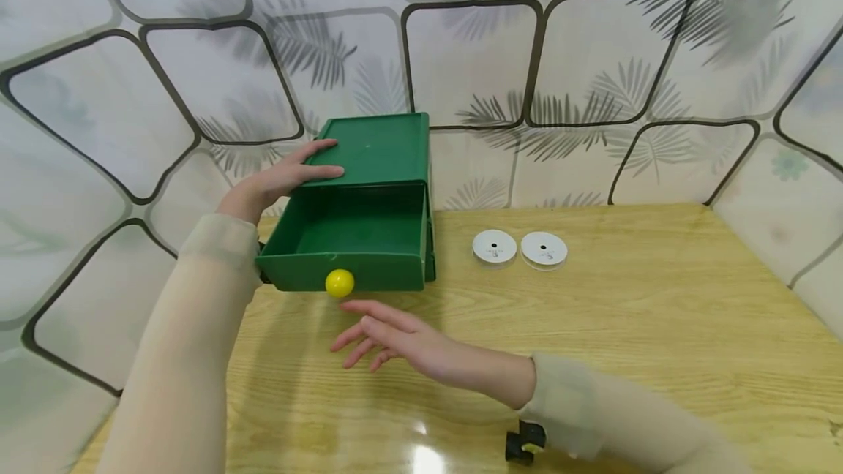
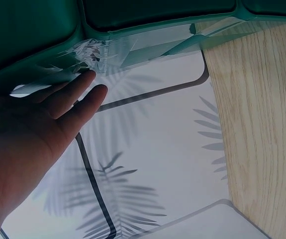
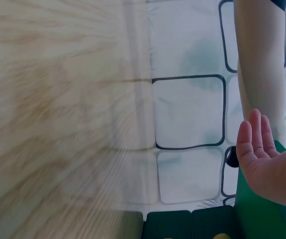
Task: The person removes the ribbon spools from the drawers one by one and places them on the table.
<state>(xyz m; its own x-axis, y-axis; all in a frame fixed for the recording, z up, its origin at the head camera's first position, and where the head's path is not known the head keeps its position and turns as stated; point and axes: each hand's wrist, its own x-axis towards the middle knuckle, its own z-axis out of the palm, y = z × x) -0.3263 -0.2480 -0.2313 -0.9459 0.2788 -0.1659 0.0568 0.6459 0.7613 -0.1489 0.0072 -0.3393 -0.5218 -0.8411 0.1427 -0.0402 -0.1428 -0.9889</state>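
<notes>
Left sleeve (image 1: 184, 313) first, running up to left hand (image 1: 283, 172). Fingers fairly straight, two spread over the left edge of the green box (image 1: 388, 145), resting on its top; thumb not clear in the head view. Left wrist view: crinkled clear film (image 2: 133, 52) along the box edge, near the fingertips.

Box sits right of the left hand; its top runs away from the person. Drawer (image 1: 388, 273) stands out from the box, toward the person, below and nearer than the left hand. Its wide front runs left-right; slide direction looks to be fore-and-aft, a judgement. Yellow knob (image 1: 339, 283) on the drawer front.

Key relation: knob lies just beyond the right hand's (image 1: 402, 339) fingertips, slightly left. Right hand is the nearer one to it; left hand is farther back, on the box. Right hand is loosely spread, fingers extended leftward, holding nothing, apparently apart from the knob.

Beyond the right hand, to its right: two white spools (image 1: 495, 241) side by side on the wooden table (image 1: 626, 298).
</notes>
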